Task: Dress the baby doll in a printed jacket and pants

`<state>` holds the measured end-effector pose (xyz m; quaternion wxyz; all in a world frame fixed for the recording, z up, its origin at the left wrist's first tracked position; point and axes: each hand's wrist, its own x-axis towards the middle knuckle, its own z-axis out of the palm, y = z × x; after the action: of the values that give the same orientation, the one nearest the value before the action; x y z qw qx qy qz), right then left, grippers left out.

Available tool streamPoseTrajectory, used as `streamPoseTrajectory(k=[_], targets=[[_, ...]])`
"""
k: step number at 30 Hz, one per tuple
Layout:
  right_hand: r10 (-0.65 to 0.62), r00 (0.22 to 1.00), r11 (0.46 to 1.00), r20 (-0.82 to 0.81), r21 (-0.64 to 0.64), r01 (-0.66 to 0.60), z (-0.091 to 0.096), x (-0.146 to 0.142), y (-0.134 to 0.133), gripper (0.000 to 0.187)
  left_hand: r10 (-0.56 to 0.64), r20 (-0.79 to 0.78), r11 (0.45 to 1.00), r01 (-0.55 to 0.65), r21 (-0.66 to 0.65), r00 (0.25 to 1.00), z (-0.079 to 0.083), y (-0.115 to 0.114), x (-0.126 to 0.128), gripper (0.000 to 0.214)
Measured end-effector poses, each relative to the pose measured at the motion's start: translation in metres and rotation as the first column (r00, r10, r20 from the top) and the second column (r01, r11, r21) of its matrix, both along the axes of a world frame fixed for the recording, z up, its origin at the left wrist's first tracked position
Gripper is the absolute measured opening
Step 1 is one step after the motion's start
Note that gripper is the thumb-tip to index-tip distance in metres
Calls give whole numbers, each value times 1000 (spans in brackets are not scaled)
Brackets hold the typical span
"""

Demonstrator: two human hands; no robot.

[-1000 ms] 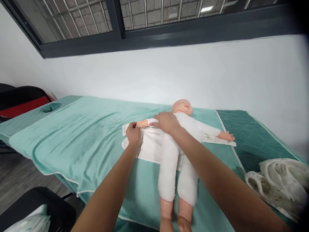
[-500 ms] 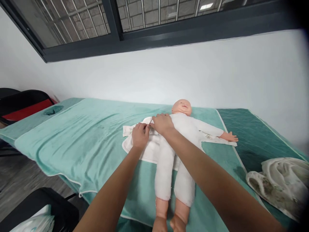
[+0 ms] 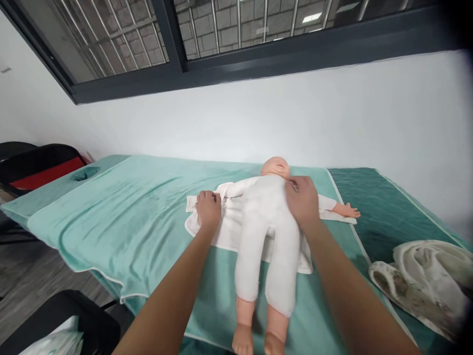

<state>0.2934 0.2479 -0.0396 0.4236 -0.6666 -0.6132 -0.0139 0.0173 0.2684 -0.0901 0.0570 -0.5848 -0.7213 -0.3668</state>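
A baby doll (image 3: 266, 231) with a soft white body lies face up on a white garment (image 3: 229, 229) spread over a teal towel (image 3: 129, 217). My left hand (image 3: 209, 208) is closed over the doll's near arm, which is tucked into the garment's sleeve. On the doll's far shoulder, just below its head (image 3: 275, 167), rests my right hand (image 3: 303, 202) with fingers curled in a pinch. What it pinches is too small to name. The doll's other arm sticks out bare to the right.
The towel covers a padded table (image 3: 388, 212) along a white wall under a barred window. A crumpled white cloth (image 3: 424, 281) lies at the table's right end. Black and red chairs (image 3: 37, 165) stand at left, a black seat (image 3: 70, 315) at lower left.
My right hand moved from the doll's near arm across its chest to the far shoulder. The near arm went into the sleeve, with my left hand closing over it.
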Motion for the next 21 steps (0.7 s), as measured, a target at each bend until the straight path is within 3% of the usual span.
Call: streamPoseTrajectory(k=[3, 5, 7, 12, 15, 21], targets=[[-181, 983, 939, 18, -294, 178, -9, 21, -9, 45, -30, -22, 999, 31, 16, 999, 1, -1, 0, 12], [-182, 982, 850, 54, -493, 185, -9, 28, -11, 60, -43, -16, 999, 44, 32, 999, 2, -3, 0, 13], [-123, 991, 806, 46, -579, 127, -7, 31, -10, 65, -51, 1, 997, 51, 49, 999, 4, -7, 1, 16], [-32, 988, 872, -151, -487, -47, -7, 28, -7, 46, -63, 189, 996, 74, -50, 980, 9, -13, 4, 25], [-2, 935, 914, -355, -379, -142, -15, 22, -5, 44, -54, 284, 984, 99, -149, 957, 14, -9, 5, 25], [82, 645, 921, -759, -190, -340, -31, 7, 1, 52, -171, 353, 968, 224, -116, 920, 40, 5, 15, 15]])
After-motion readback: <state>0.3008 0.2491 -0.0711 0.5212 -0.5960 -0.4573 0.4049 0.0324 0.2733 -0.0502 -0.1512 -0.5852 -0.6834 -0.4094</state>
